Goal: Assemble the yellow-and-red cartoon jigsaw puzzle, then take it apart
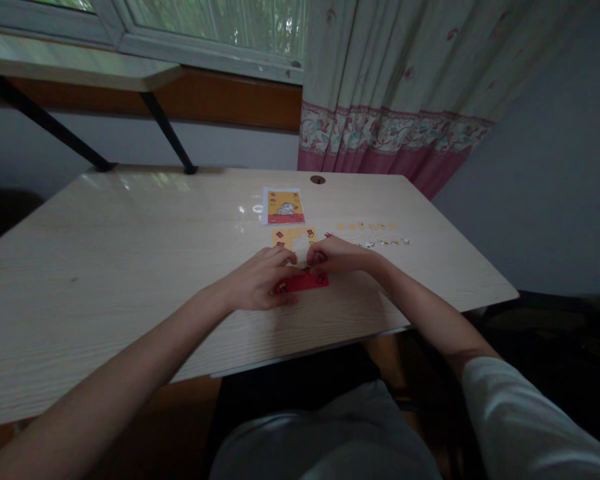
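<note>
On the table [155,233], toward the front edge, a partly assembled puzzle [307,281]: yellow along the far side, red along the near side, with a pale patch in the middle. Across its left part, the left hand [261,277], back upward, fingers spread apart and reaching over the surface. Over its right part, the right hand [337,255], fingers curled and bunched close to the thumb (too small and dim to make out whether pinching a piece). Fingertips of both near one another over the middle.

Just beyond the right hand, a small red piece [329,235], partly hidden. Farther right, two rows of loose bits: yellow pieces [371,226] in the far row, black-and-white pieces [386,243] in the near one. Just beyond the puzzle, lying flat, a printed picture [285,208] of a white animal on yellow above a red band. Farther back, a round cover [318,179] near the rear edge. Behind, a flowered curtain [375,67] with a pink hem; to its left, a window [220,27]. At far left, a pale shelf [80,60] on dark supports [167,130].
</note>
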`<action>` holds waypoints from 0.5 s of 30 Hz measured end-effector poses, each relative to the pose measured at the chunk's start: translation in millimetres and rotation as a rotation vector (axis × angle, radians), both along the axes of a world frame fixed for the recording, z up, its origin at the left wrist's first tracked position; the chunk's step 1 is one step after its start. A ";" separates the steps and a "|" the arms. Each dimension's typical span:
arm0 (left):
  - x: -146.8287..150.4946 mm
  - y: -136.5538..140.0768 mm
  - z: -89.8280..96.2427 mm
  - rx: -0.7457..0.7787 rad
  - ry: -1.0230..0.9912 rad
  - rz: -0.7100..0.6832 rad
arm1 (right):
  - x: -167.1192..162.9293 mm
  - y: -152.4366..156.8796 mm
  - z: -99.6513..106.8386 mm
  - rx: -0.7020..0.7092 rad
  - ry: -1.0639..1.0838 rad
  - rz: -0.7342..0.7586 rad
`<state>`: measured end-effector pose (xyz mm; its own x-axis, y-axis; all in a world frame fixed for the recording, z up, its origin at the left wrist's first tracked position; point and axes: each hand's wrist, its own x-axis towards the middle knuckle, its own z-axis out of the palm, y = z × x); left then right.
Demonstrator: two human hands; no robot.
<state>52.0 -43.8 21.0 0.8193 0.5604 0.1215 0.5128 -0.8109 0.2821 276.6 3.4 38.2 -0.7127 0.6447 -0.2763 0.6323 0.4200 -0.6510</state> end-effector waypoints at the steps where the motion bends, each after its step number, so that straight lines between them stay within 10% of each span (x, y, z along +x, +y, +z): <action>1: -0.3 0.1 -0.4 0.005 -0.004 0.000 | -0.3 0.1 -0.3 0.008 -0.003 -0.003; 15: -1.3 0.6 0.9 0.031 -0.019 -0.018 | -4.4 0.8 6.6 0.027 -0.065 0.021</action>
<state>50.7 -43.2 21.9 0.8264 0.5416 0.1543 0.4930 -0.8282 0.2667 272.2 4.2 44.8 -0.7071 0.6377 -0.3057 0.6641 0.4503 -0.5969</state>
